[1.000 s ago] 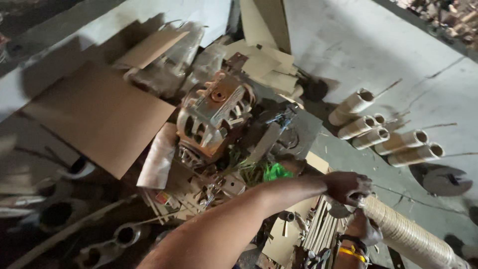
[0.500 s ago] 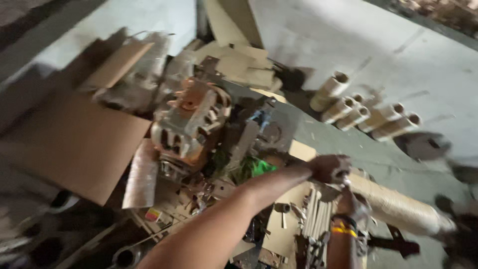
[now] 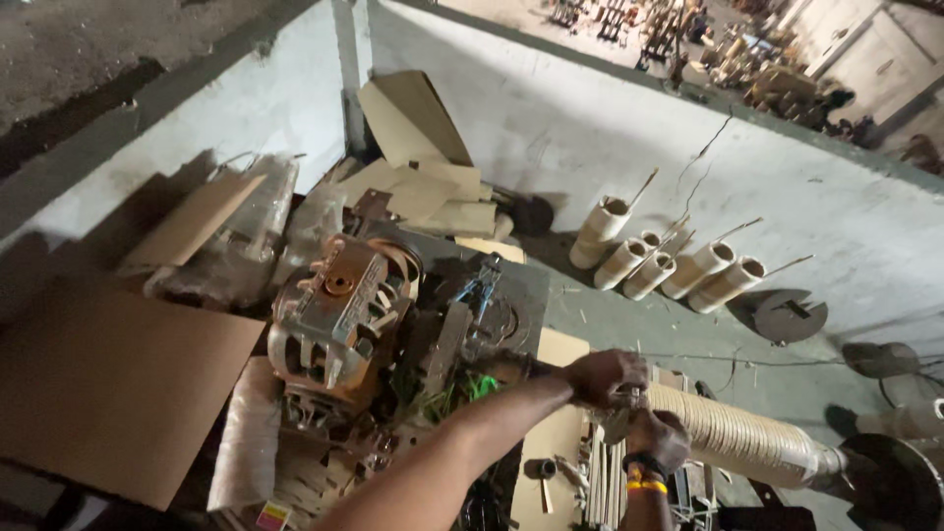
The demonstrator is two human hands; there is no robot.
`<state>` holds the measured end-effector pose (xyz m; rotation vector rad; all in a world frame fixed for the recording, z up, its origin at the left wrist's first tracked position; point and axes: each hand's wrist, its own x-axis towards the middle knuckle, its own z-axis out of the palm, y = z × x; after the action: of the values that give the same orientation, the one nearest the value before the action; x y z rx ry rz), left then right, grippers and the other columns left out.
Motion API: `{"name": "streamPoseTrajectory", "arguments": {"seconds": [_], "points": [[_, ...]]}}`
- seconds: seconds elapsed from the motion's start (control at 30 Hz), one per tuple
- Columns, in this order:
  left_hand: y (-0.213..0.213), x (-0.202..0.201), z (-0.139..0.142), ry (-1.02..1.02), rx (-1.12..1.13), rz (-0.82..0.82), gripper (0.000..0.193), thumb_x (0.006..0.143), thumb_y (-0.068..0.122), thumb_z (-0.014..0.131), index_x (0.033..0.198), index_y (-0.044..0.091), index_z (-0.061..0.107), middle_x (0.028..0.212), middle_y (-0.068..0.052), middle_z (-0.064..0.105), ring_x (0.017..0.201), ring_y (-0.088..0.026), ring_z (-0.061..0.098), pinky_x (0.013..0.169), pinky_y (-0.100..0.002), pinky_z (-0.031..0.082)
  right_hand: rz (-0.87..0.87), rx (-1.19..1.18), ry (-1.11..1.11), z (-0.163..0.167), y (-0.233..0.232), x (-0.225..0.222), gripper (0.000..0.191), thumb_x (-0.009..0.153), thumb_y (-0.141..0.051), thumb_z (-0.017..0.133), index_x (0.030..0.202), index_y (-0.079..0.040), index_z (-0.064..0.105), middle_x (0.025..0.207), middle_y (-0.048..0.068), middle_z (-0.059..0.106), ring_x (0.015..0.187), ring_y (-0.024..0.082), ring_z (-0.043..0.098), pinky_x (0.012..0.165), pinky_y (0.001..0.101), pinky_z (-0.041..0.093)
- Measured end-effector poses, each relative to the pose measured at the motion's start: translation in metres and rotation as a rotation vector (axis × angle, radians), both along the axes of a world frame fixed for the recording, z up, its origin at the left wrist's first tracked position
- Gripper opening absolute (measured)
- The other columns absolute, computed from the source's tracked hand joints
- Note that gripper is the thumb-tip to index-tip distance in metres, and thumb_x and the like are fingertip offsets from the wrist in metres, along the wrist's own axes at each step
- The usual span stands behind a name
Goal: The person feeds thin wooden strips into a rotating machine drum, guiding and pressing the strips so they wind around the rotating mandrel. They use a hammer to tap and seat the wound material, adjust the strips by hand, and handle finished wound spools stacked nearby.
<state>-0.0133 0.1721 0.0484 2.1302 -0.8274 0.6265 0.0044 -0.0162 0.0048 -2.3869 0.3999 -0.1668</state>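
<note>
My left hand (image 3: 602, 376) and my right hand (image 3: 657, 439) meet at the near end of a long ribbed cream roll (image 3: 733, 437) that lies across the workbench. The left hand's fingers are closed over that end. The right hand, with a yellow and red wristband, is clenched just below it, around a small metal part I cannot make out. To their left sits an orange-brown motor housing (image 3: 339, 310) with windings showing, and blue-handled pliers (image 3: 479, 285) lie on a dark plate beside it.
Brown cardboard sheets (image 3: 108, 383) lie at the left and lean at the back wall (image 3: 418, 118). Several cream tubes with sticks (image 3: 669, 264) lie against the white wall. Round metal discs (image 3: 790, 317) rest on the floor at right. Green wire (image 3: 477, 385) shows under the arm.
The view has swung left and upward, revealing more wall and the far room. Both hands stay together at the roll's end, now lower in frame.
</note>
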Motion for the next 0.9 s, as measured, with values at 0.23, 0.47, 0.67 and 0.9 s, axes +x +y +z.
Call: {"name": "streamPoseTrajectory", "arguments": {"seconds": [0.23,0.47,0.67,0.9], "points": [[0.006,-0.003,0.022,-0.035,-0.034,0.000,0.024,0.086,0.028,0.073,0.095,0.007,0.067,0.109,-0.017,0.064,0.110,-0.036,0.059,0.097,-0.046,0.048,0.053,0.172,-0.075,0.028,-0.005,0.002,0.038,0.081,-0.049,0.082,0.089,-0.012,0.080,0.086,0.009,0.074,0.079,0.027,0.067,0.077,0.0381,0.051],[-0.013,-0.006,-0.005,0.126,-0.046,-0.027,0.024,0.091,0.027,0.073,0.096,0.005,0.065,0.109,-0.019,0.062,0.109,-0.039,0.057,0.095,-0.048,0.047,0.126,0.677,0.068,0.040,-0.040,-0.028,0.022,0.086,-0.035,0.080,0.085,-0.013,0.077,0.078,-0.001,0.069,0.067,0.013,0.060,0.063,0.0281,0.046],[-0.022,0.018,0.010,0.071,-0.016,-0.039,0.024,0.096,0.026,0.072,0.097,0.003,0.064,0.109,-0.021,0.060,0.108,-0.041,0.056,0.093,-0.050,0.047,0.128,0.871,0.274,0.035,-0.064,-0.055,0.015,0.091,-0.023,0.077,0.080,-0.014,0.076,0.072,-0.010,0.062,0.057,0.001,0.048,0.052,0.0205,0.037],[-0.036,0.011,-0.029,0.088,-0.034,0.049,0.034,0.096,0.025,0.074,0.121,0.003,0.064,0.125,-0.021,0.061,0.121,-0.041,0.055,0.108,-0.048,0.046,0.298,0.974,0.054,-0.021,-0.069,-0.067,0.037,0.093,-0.012,0.085,0.070,-0.017,0.056,0.067,-0.010,0.049,0.058,0.004,0.039,0.055,0.0266,0.033]]}}
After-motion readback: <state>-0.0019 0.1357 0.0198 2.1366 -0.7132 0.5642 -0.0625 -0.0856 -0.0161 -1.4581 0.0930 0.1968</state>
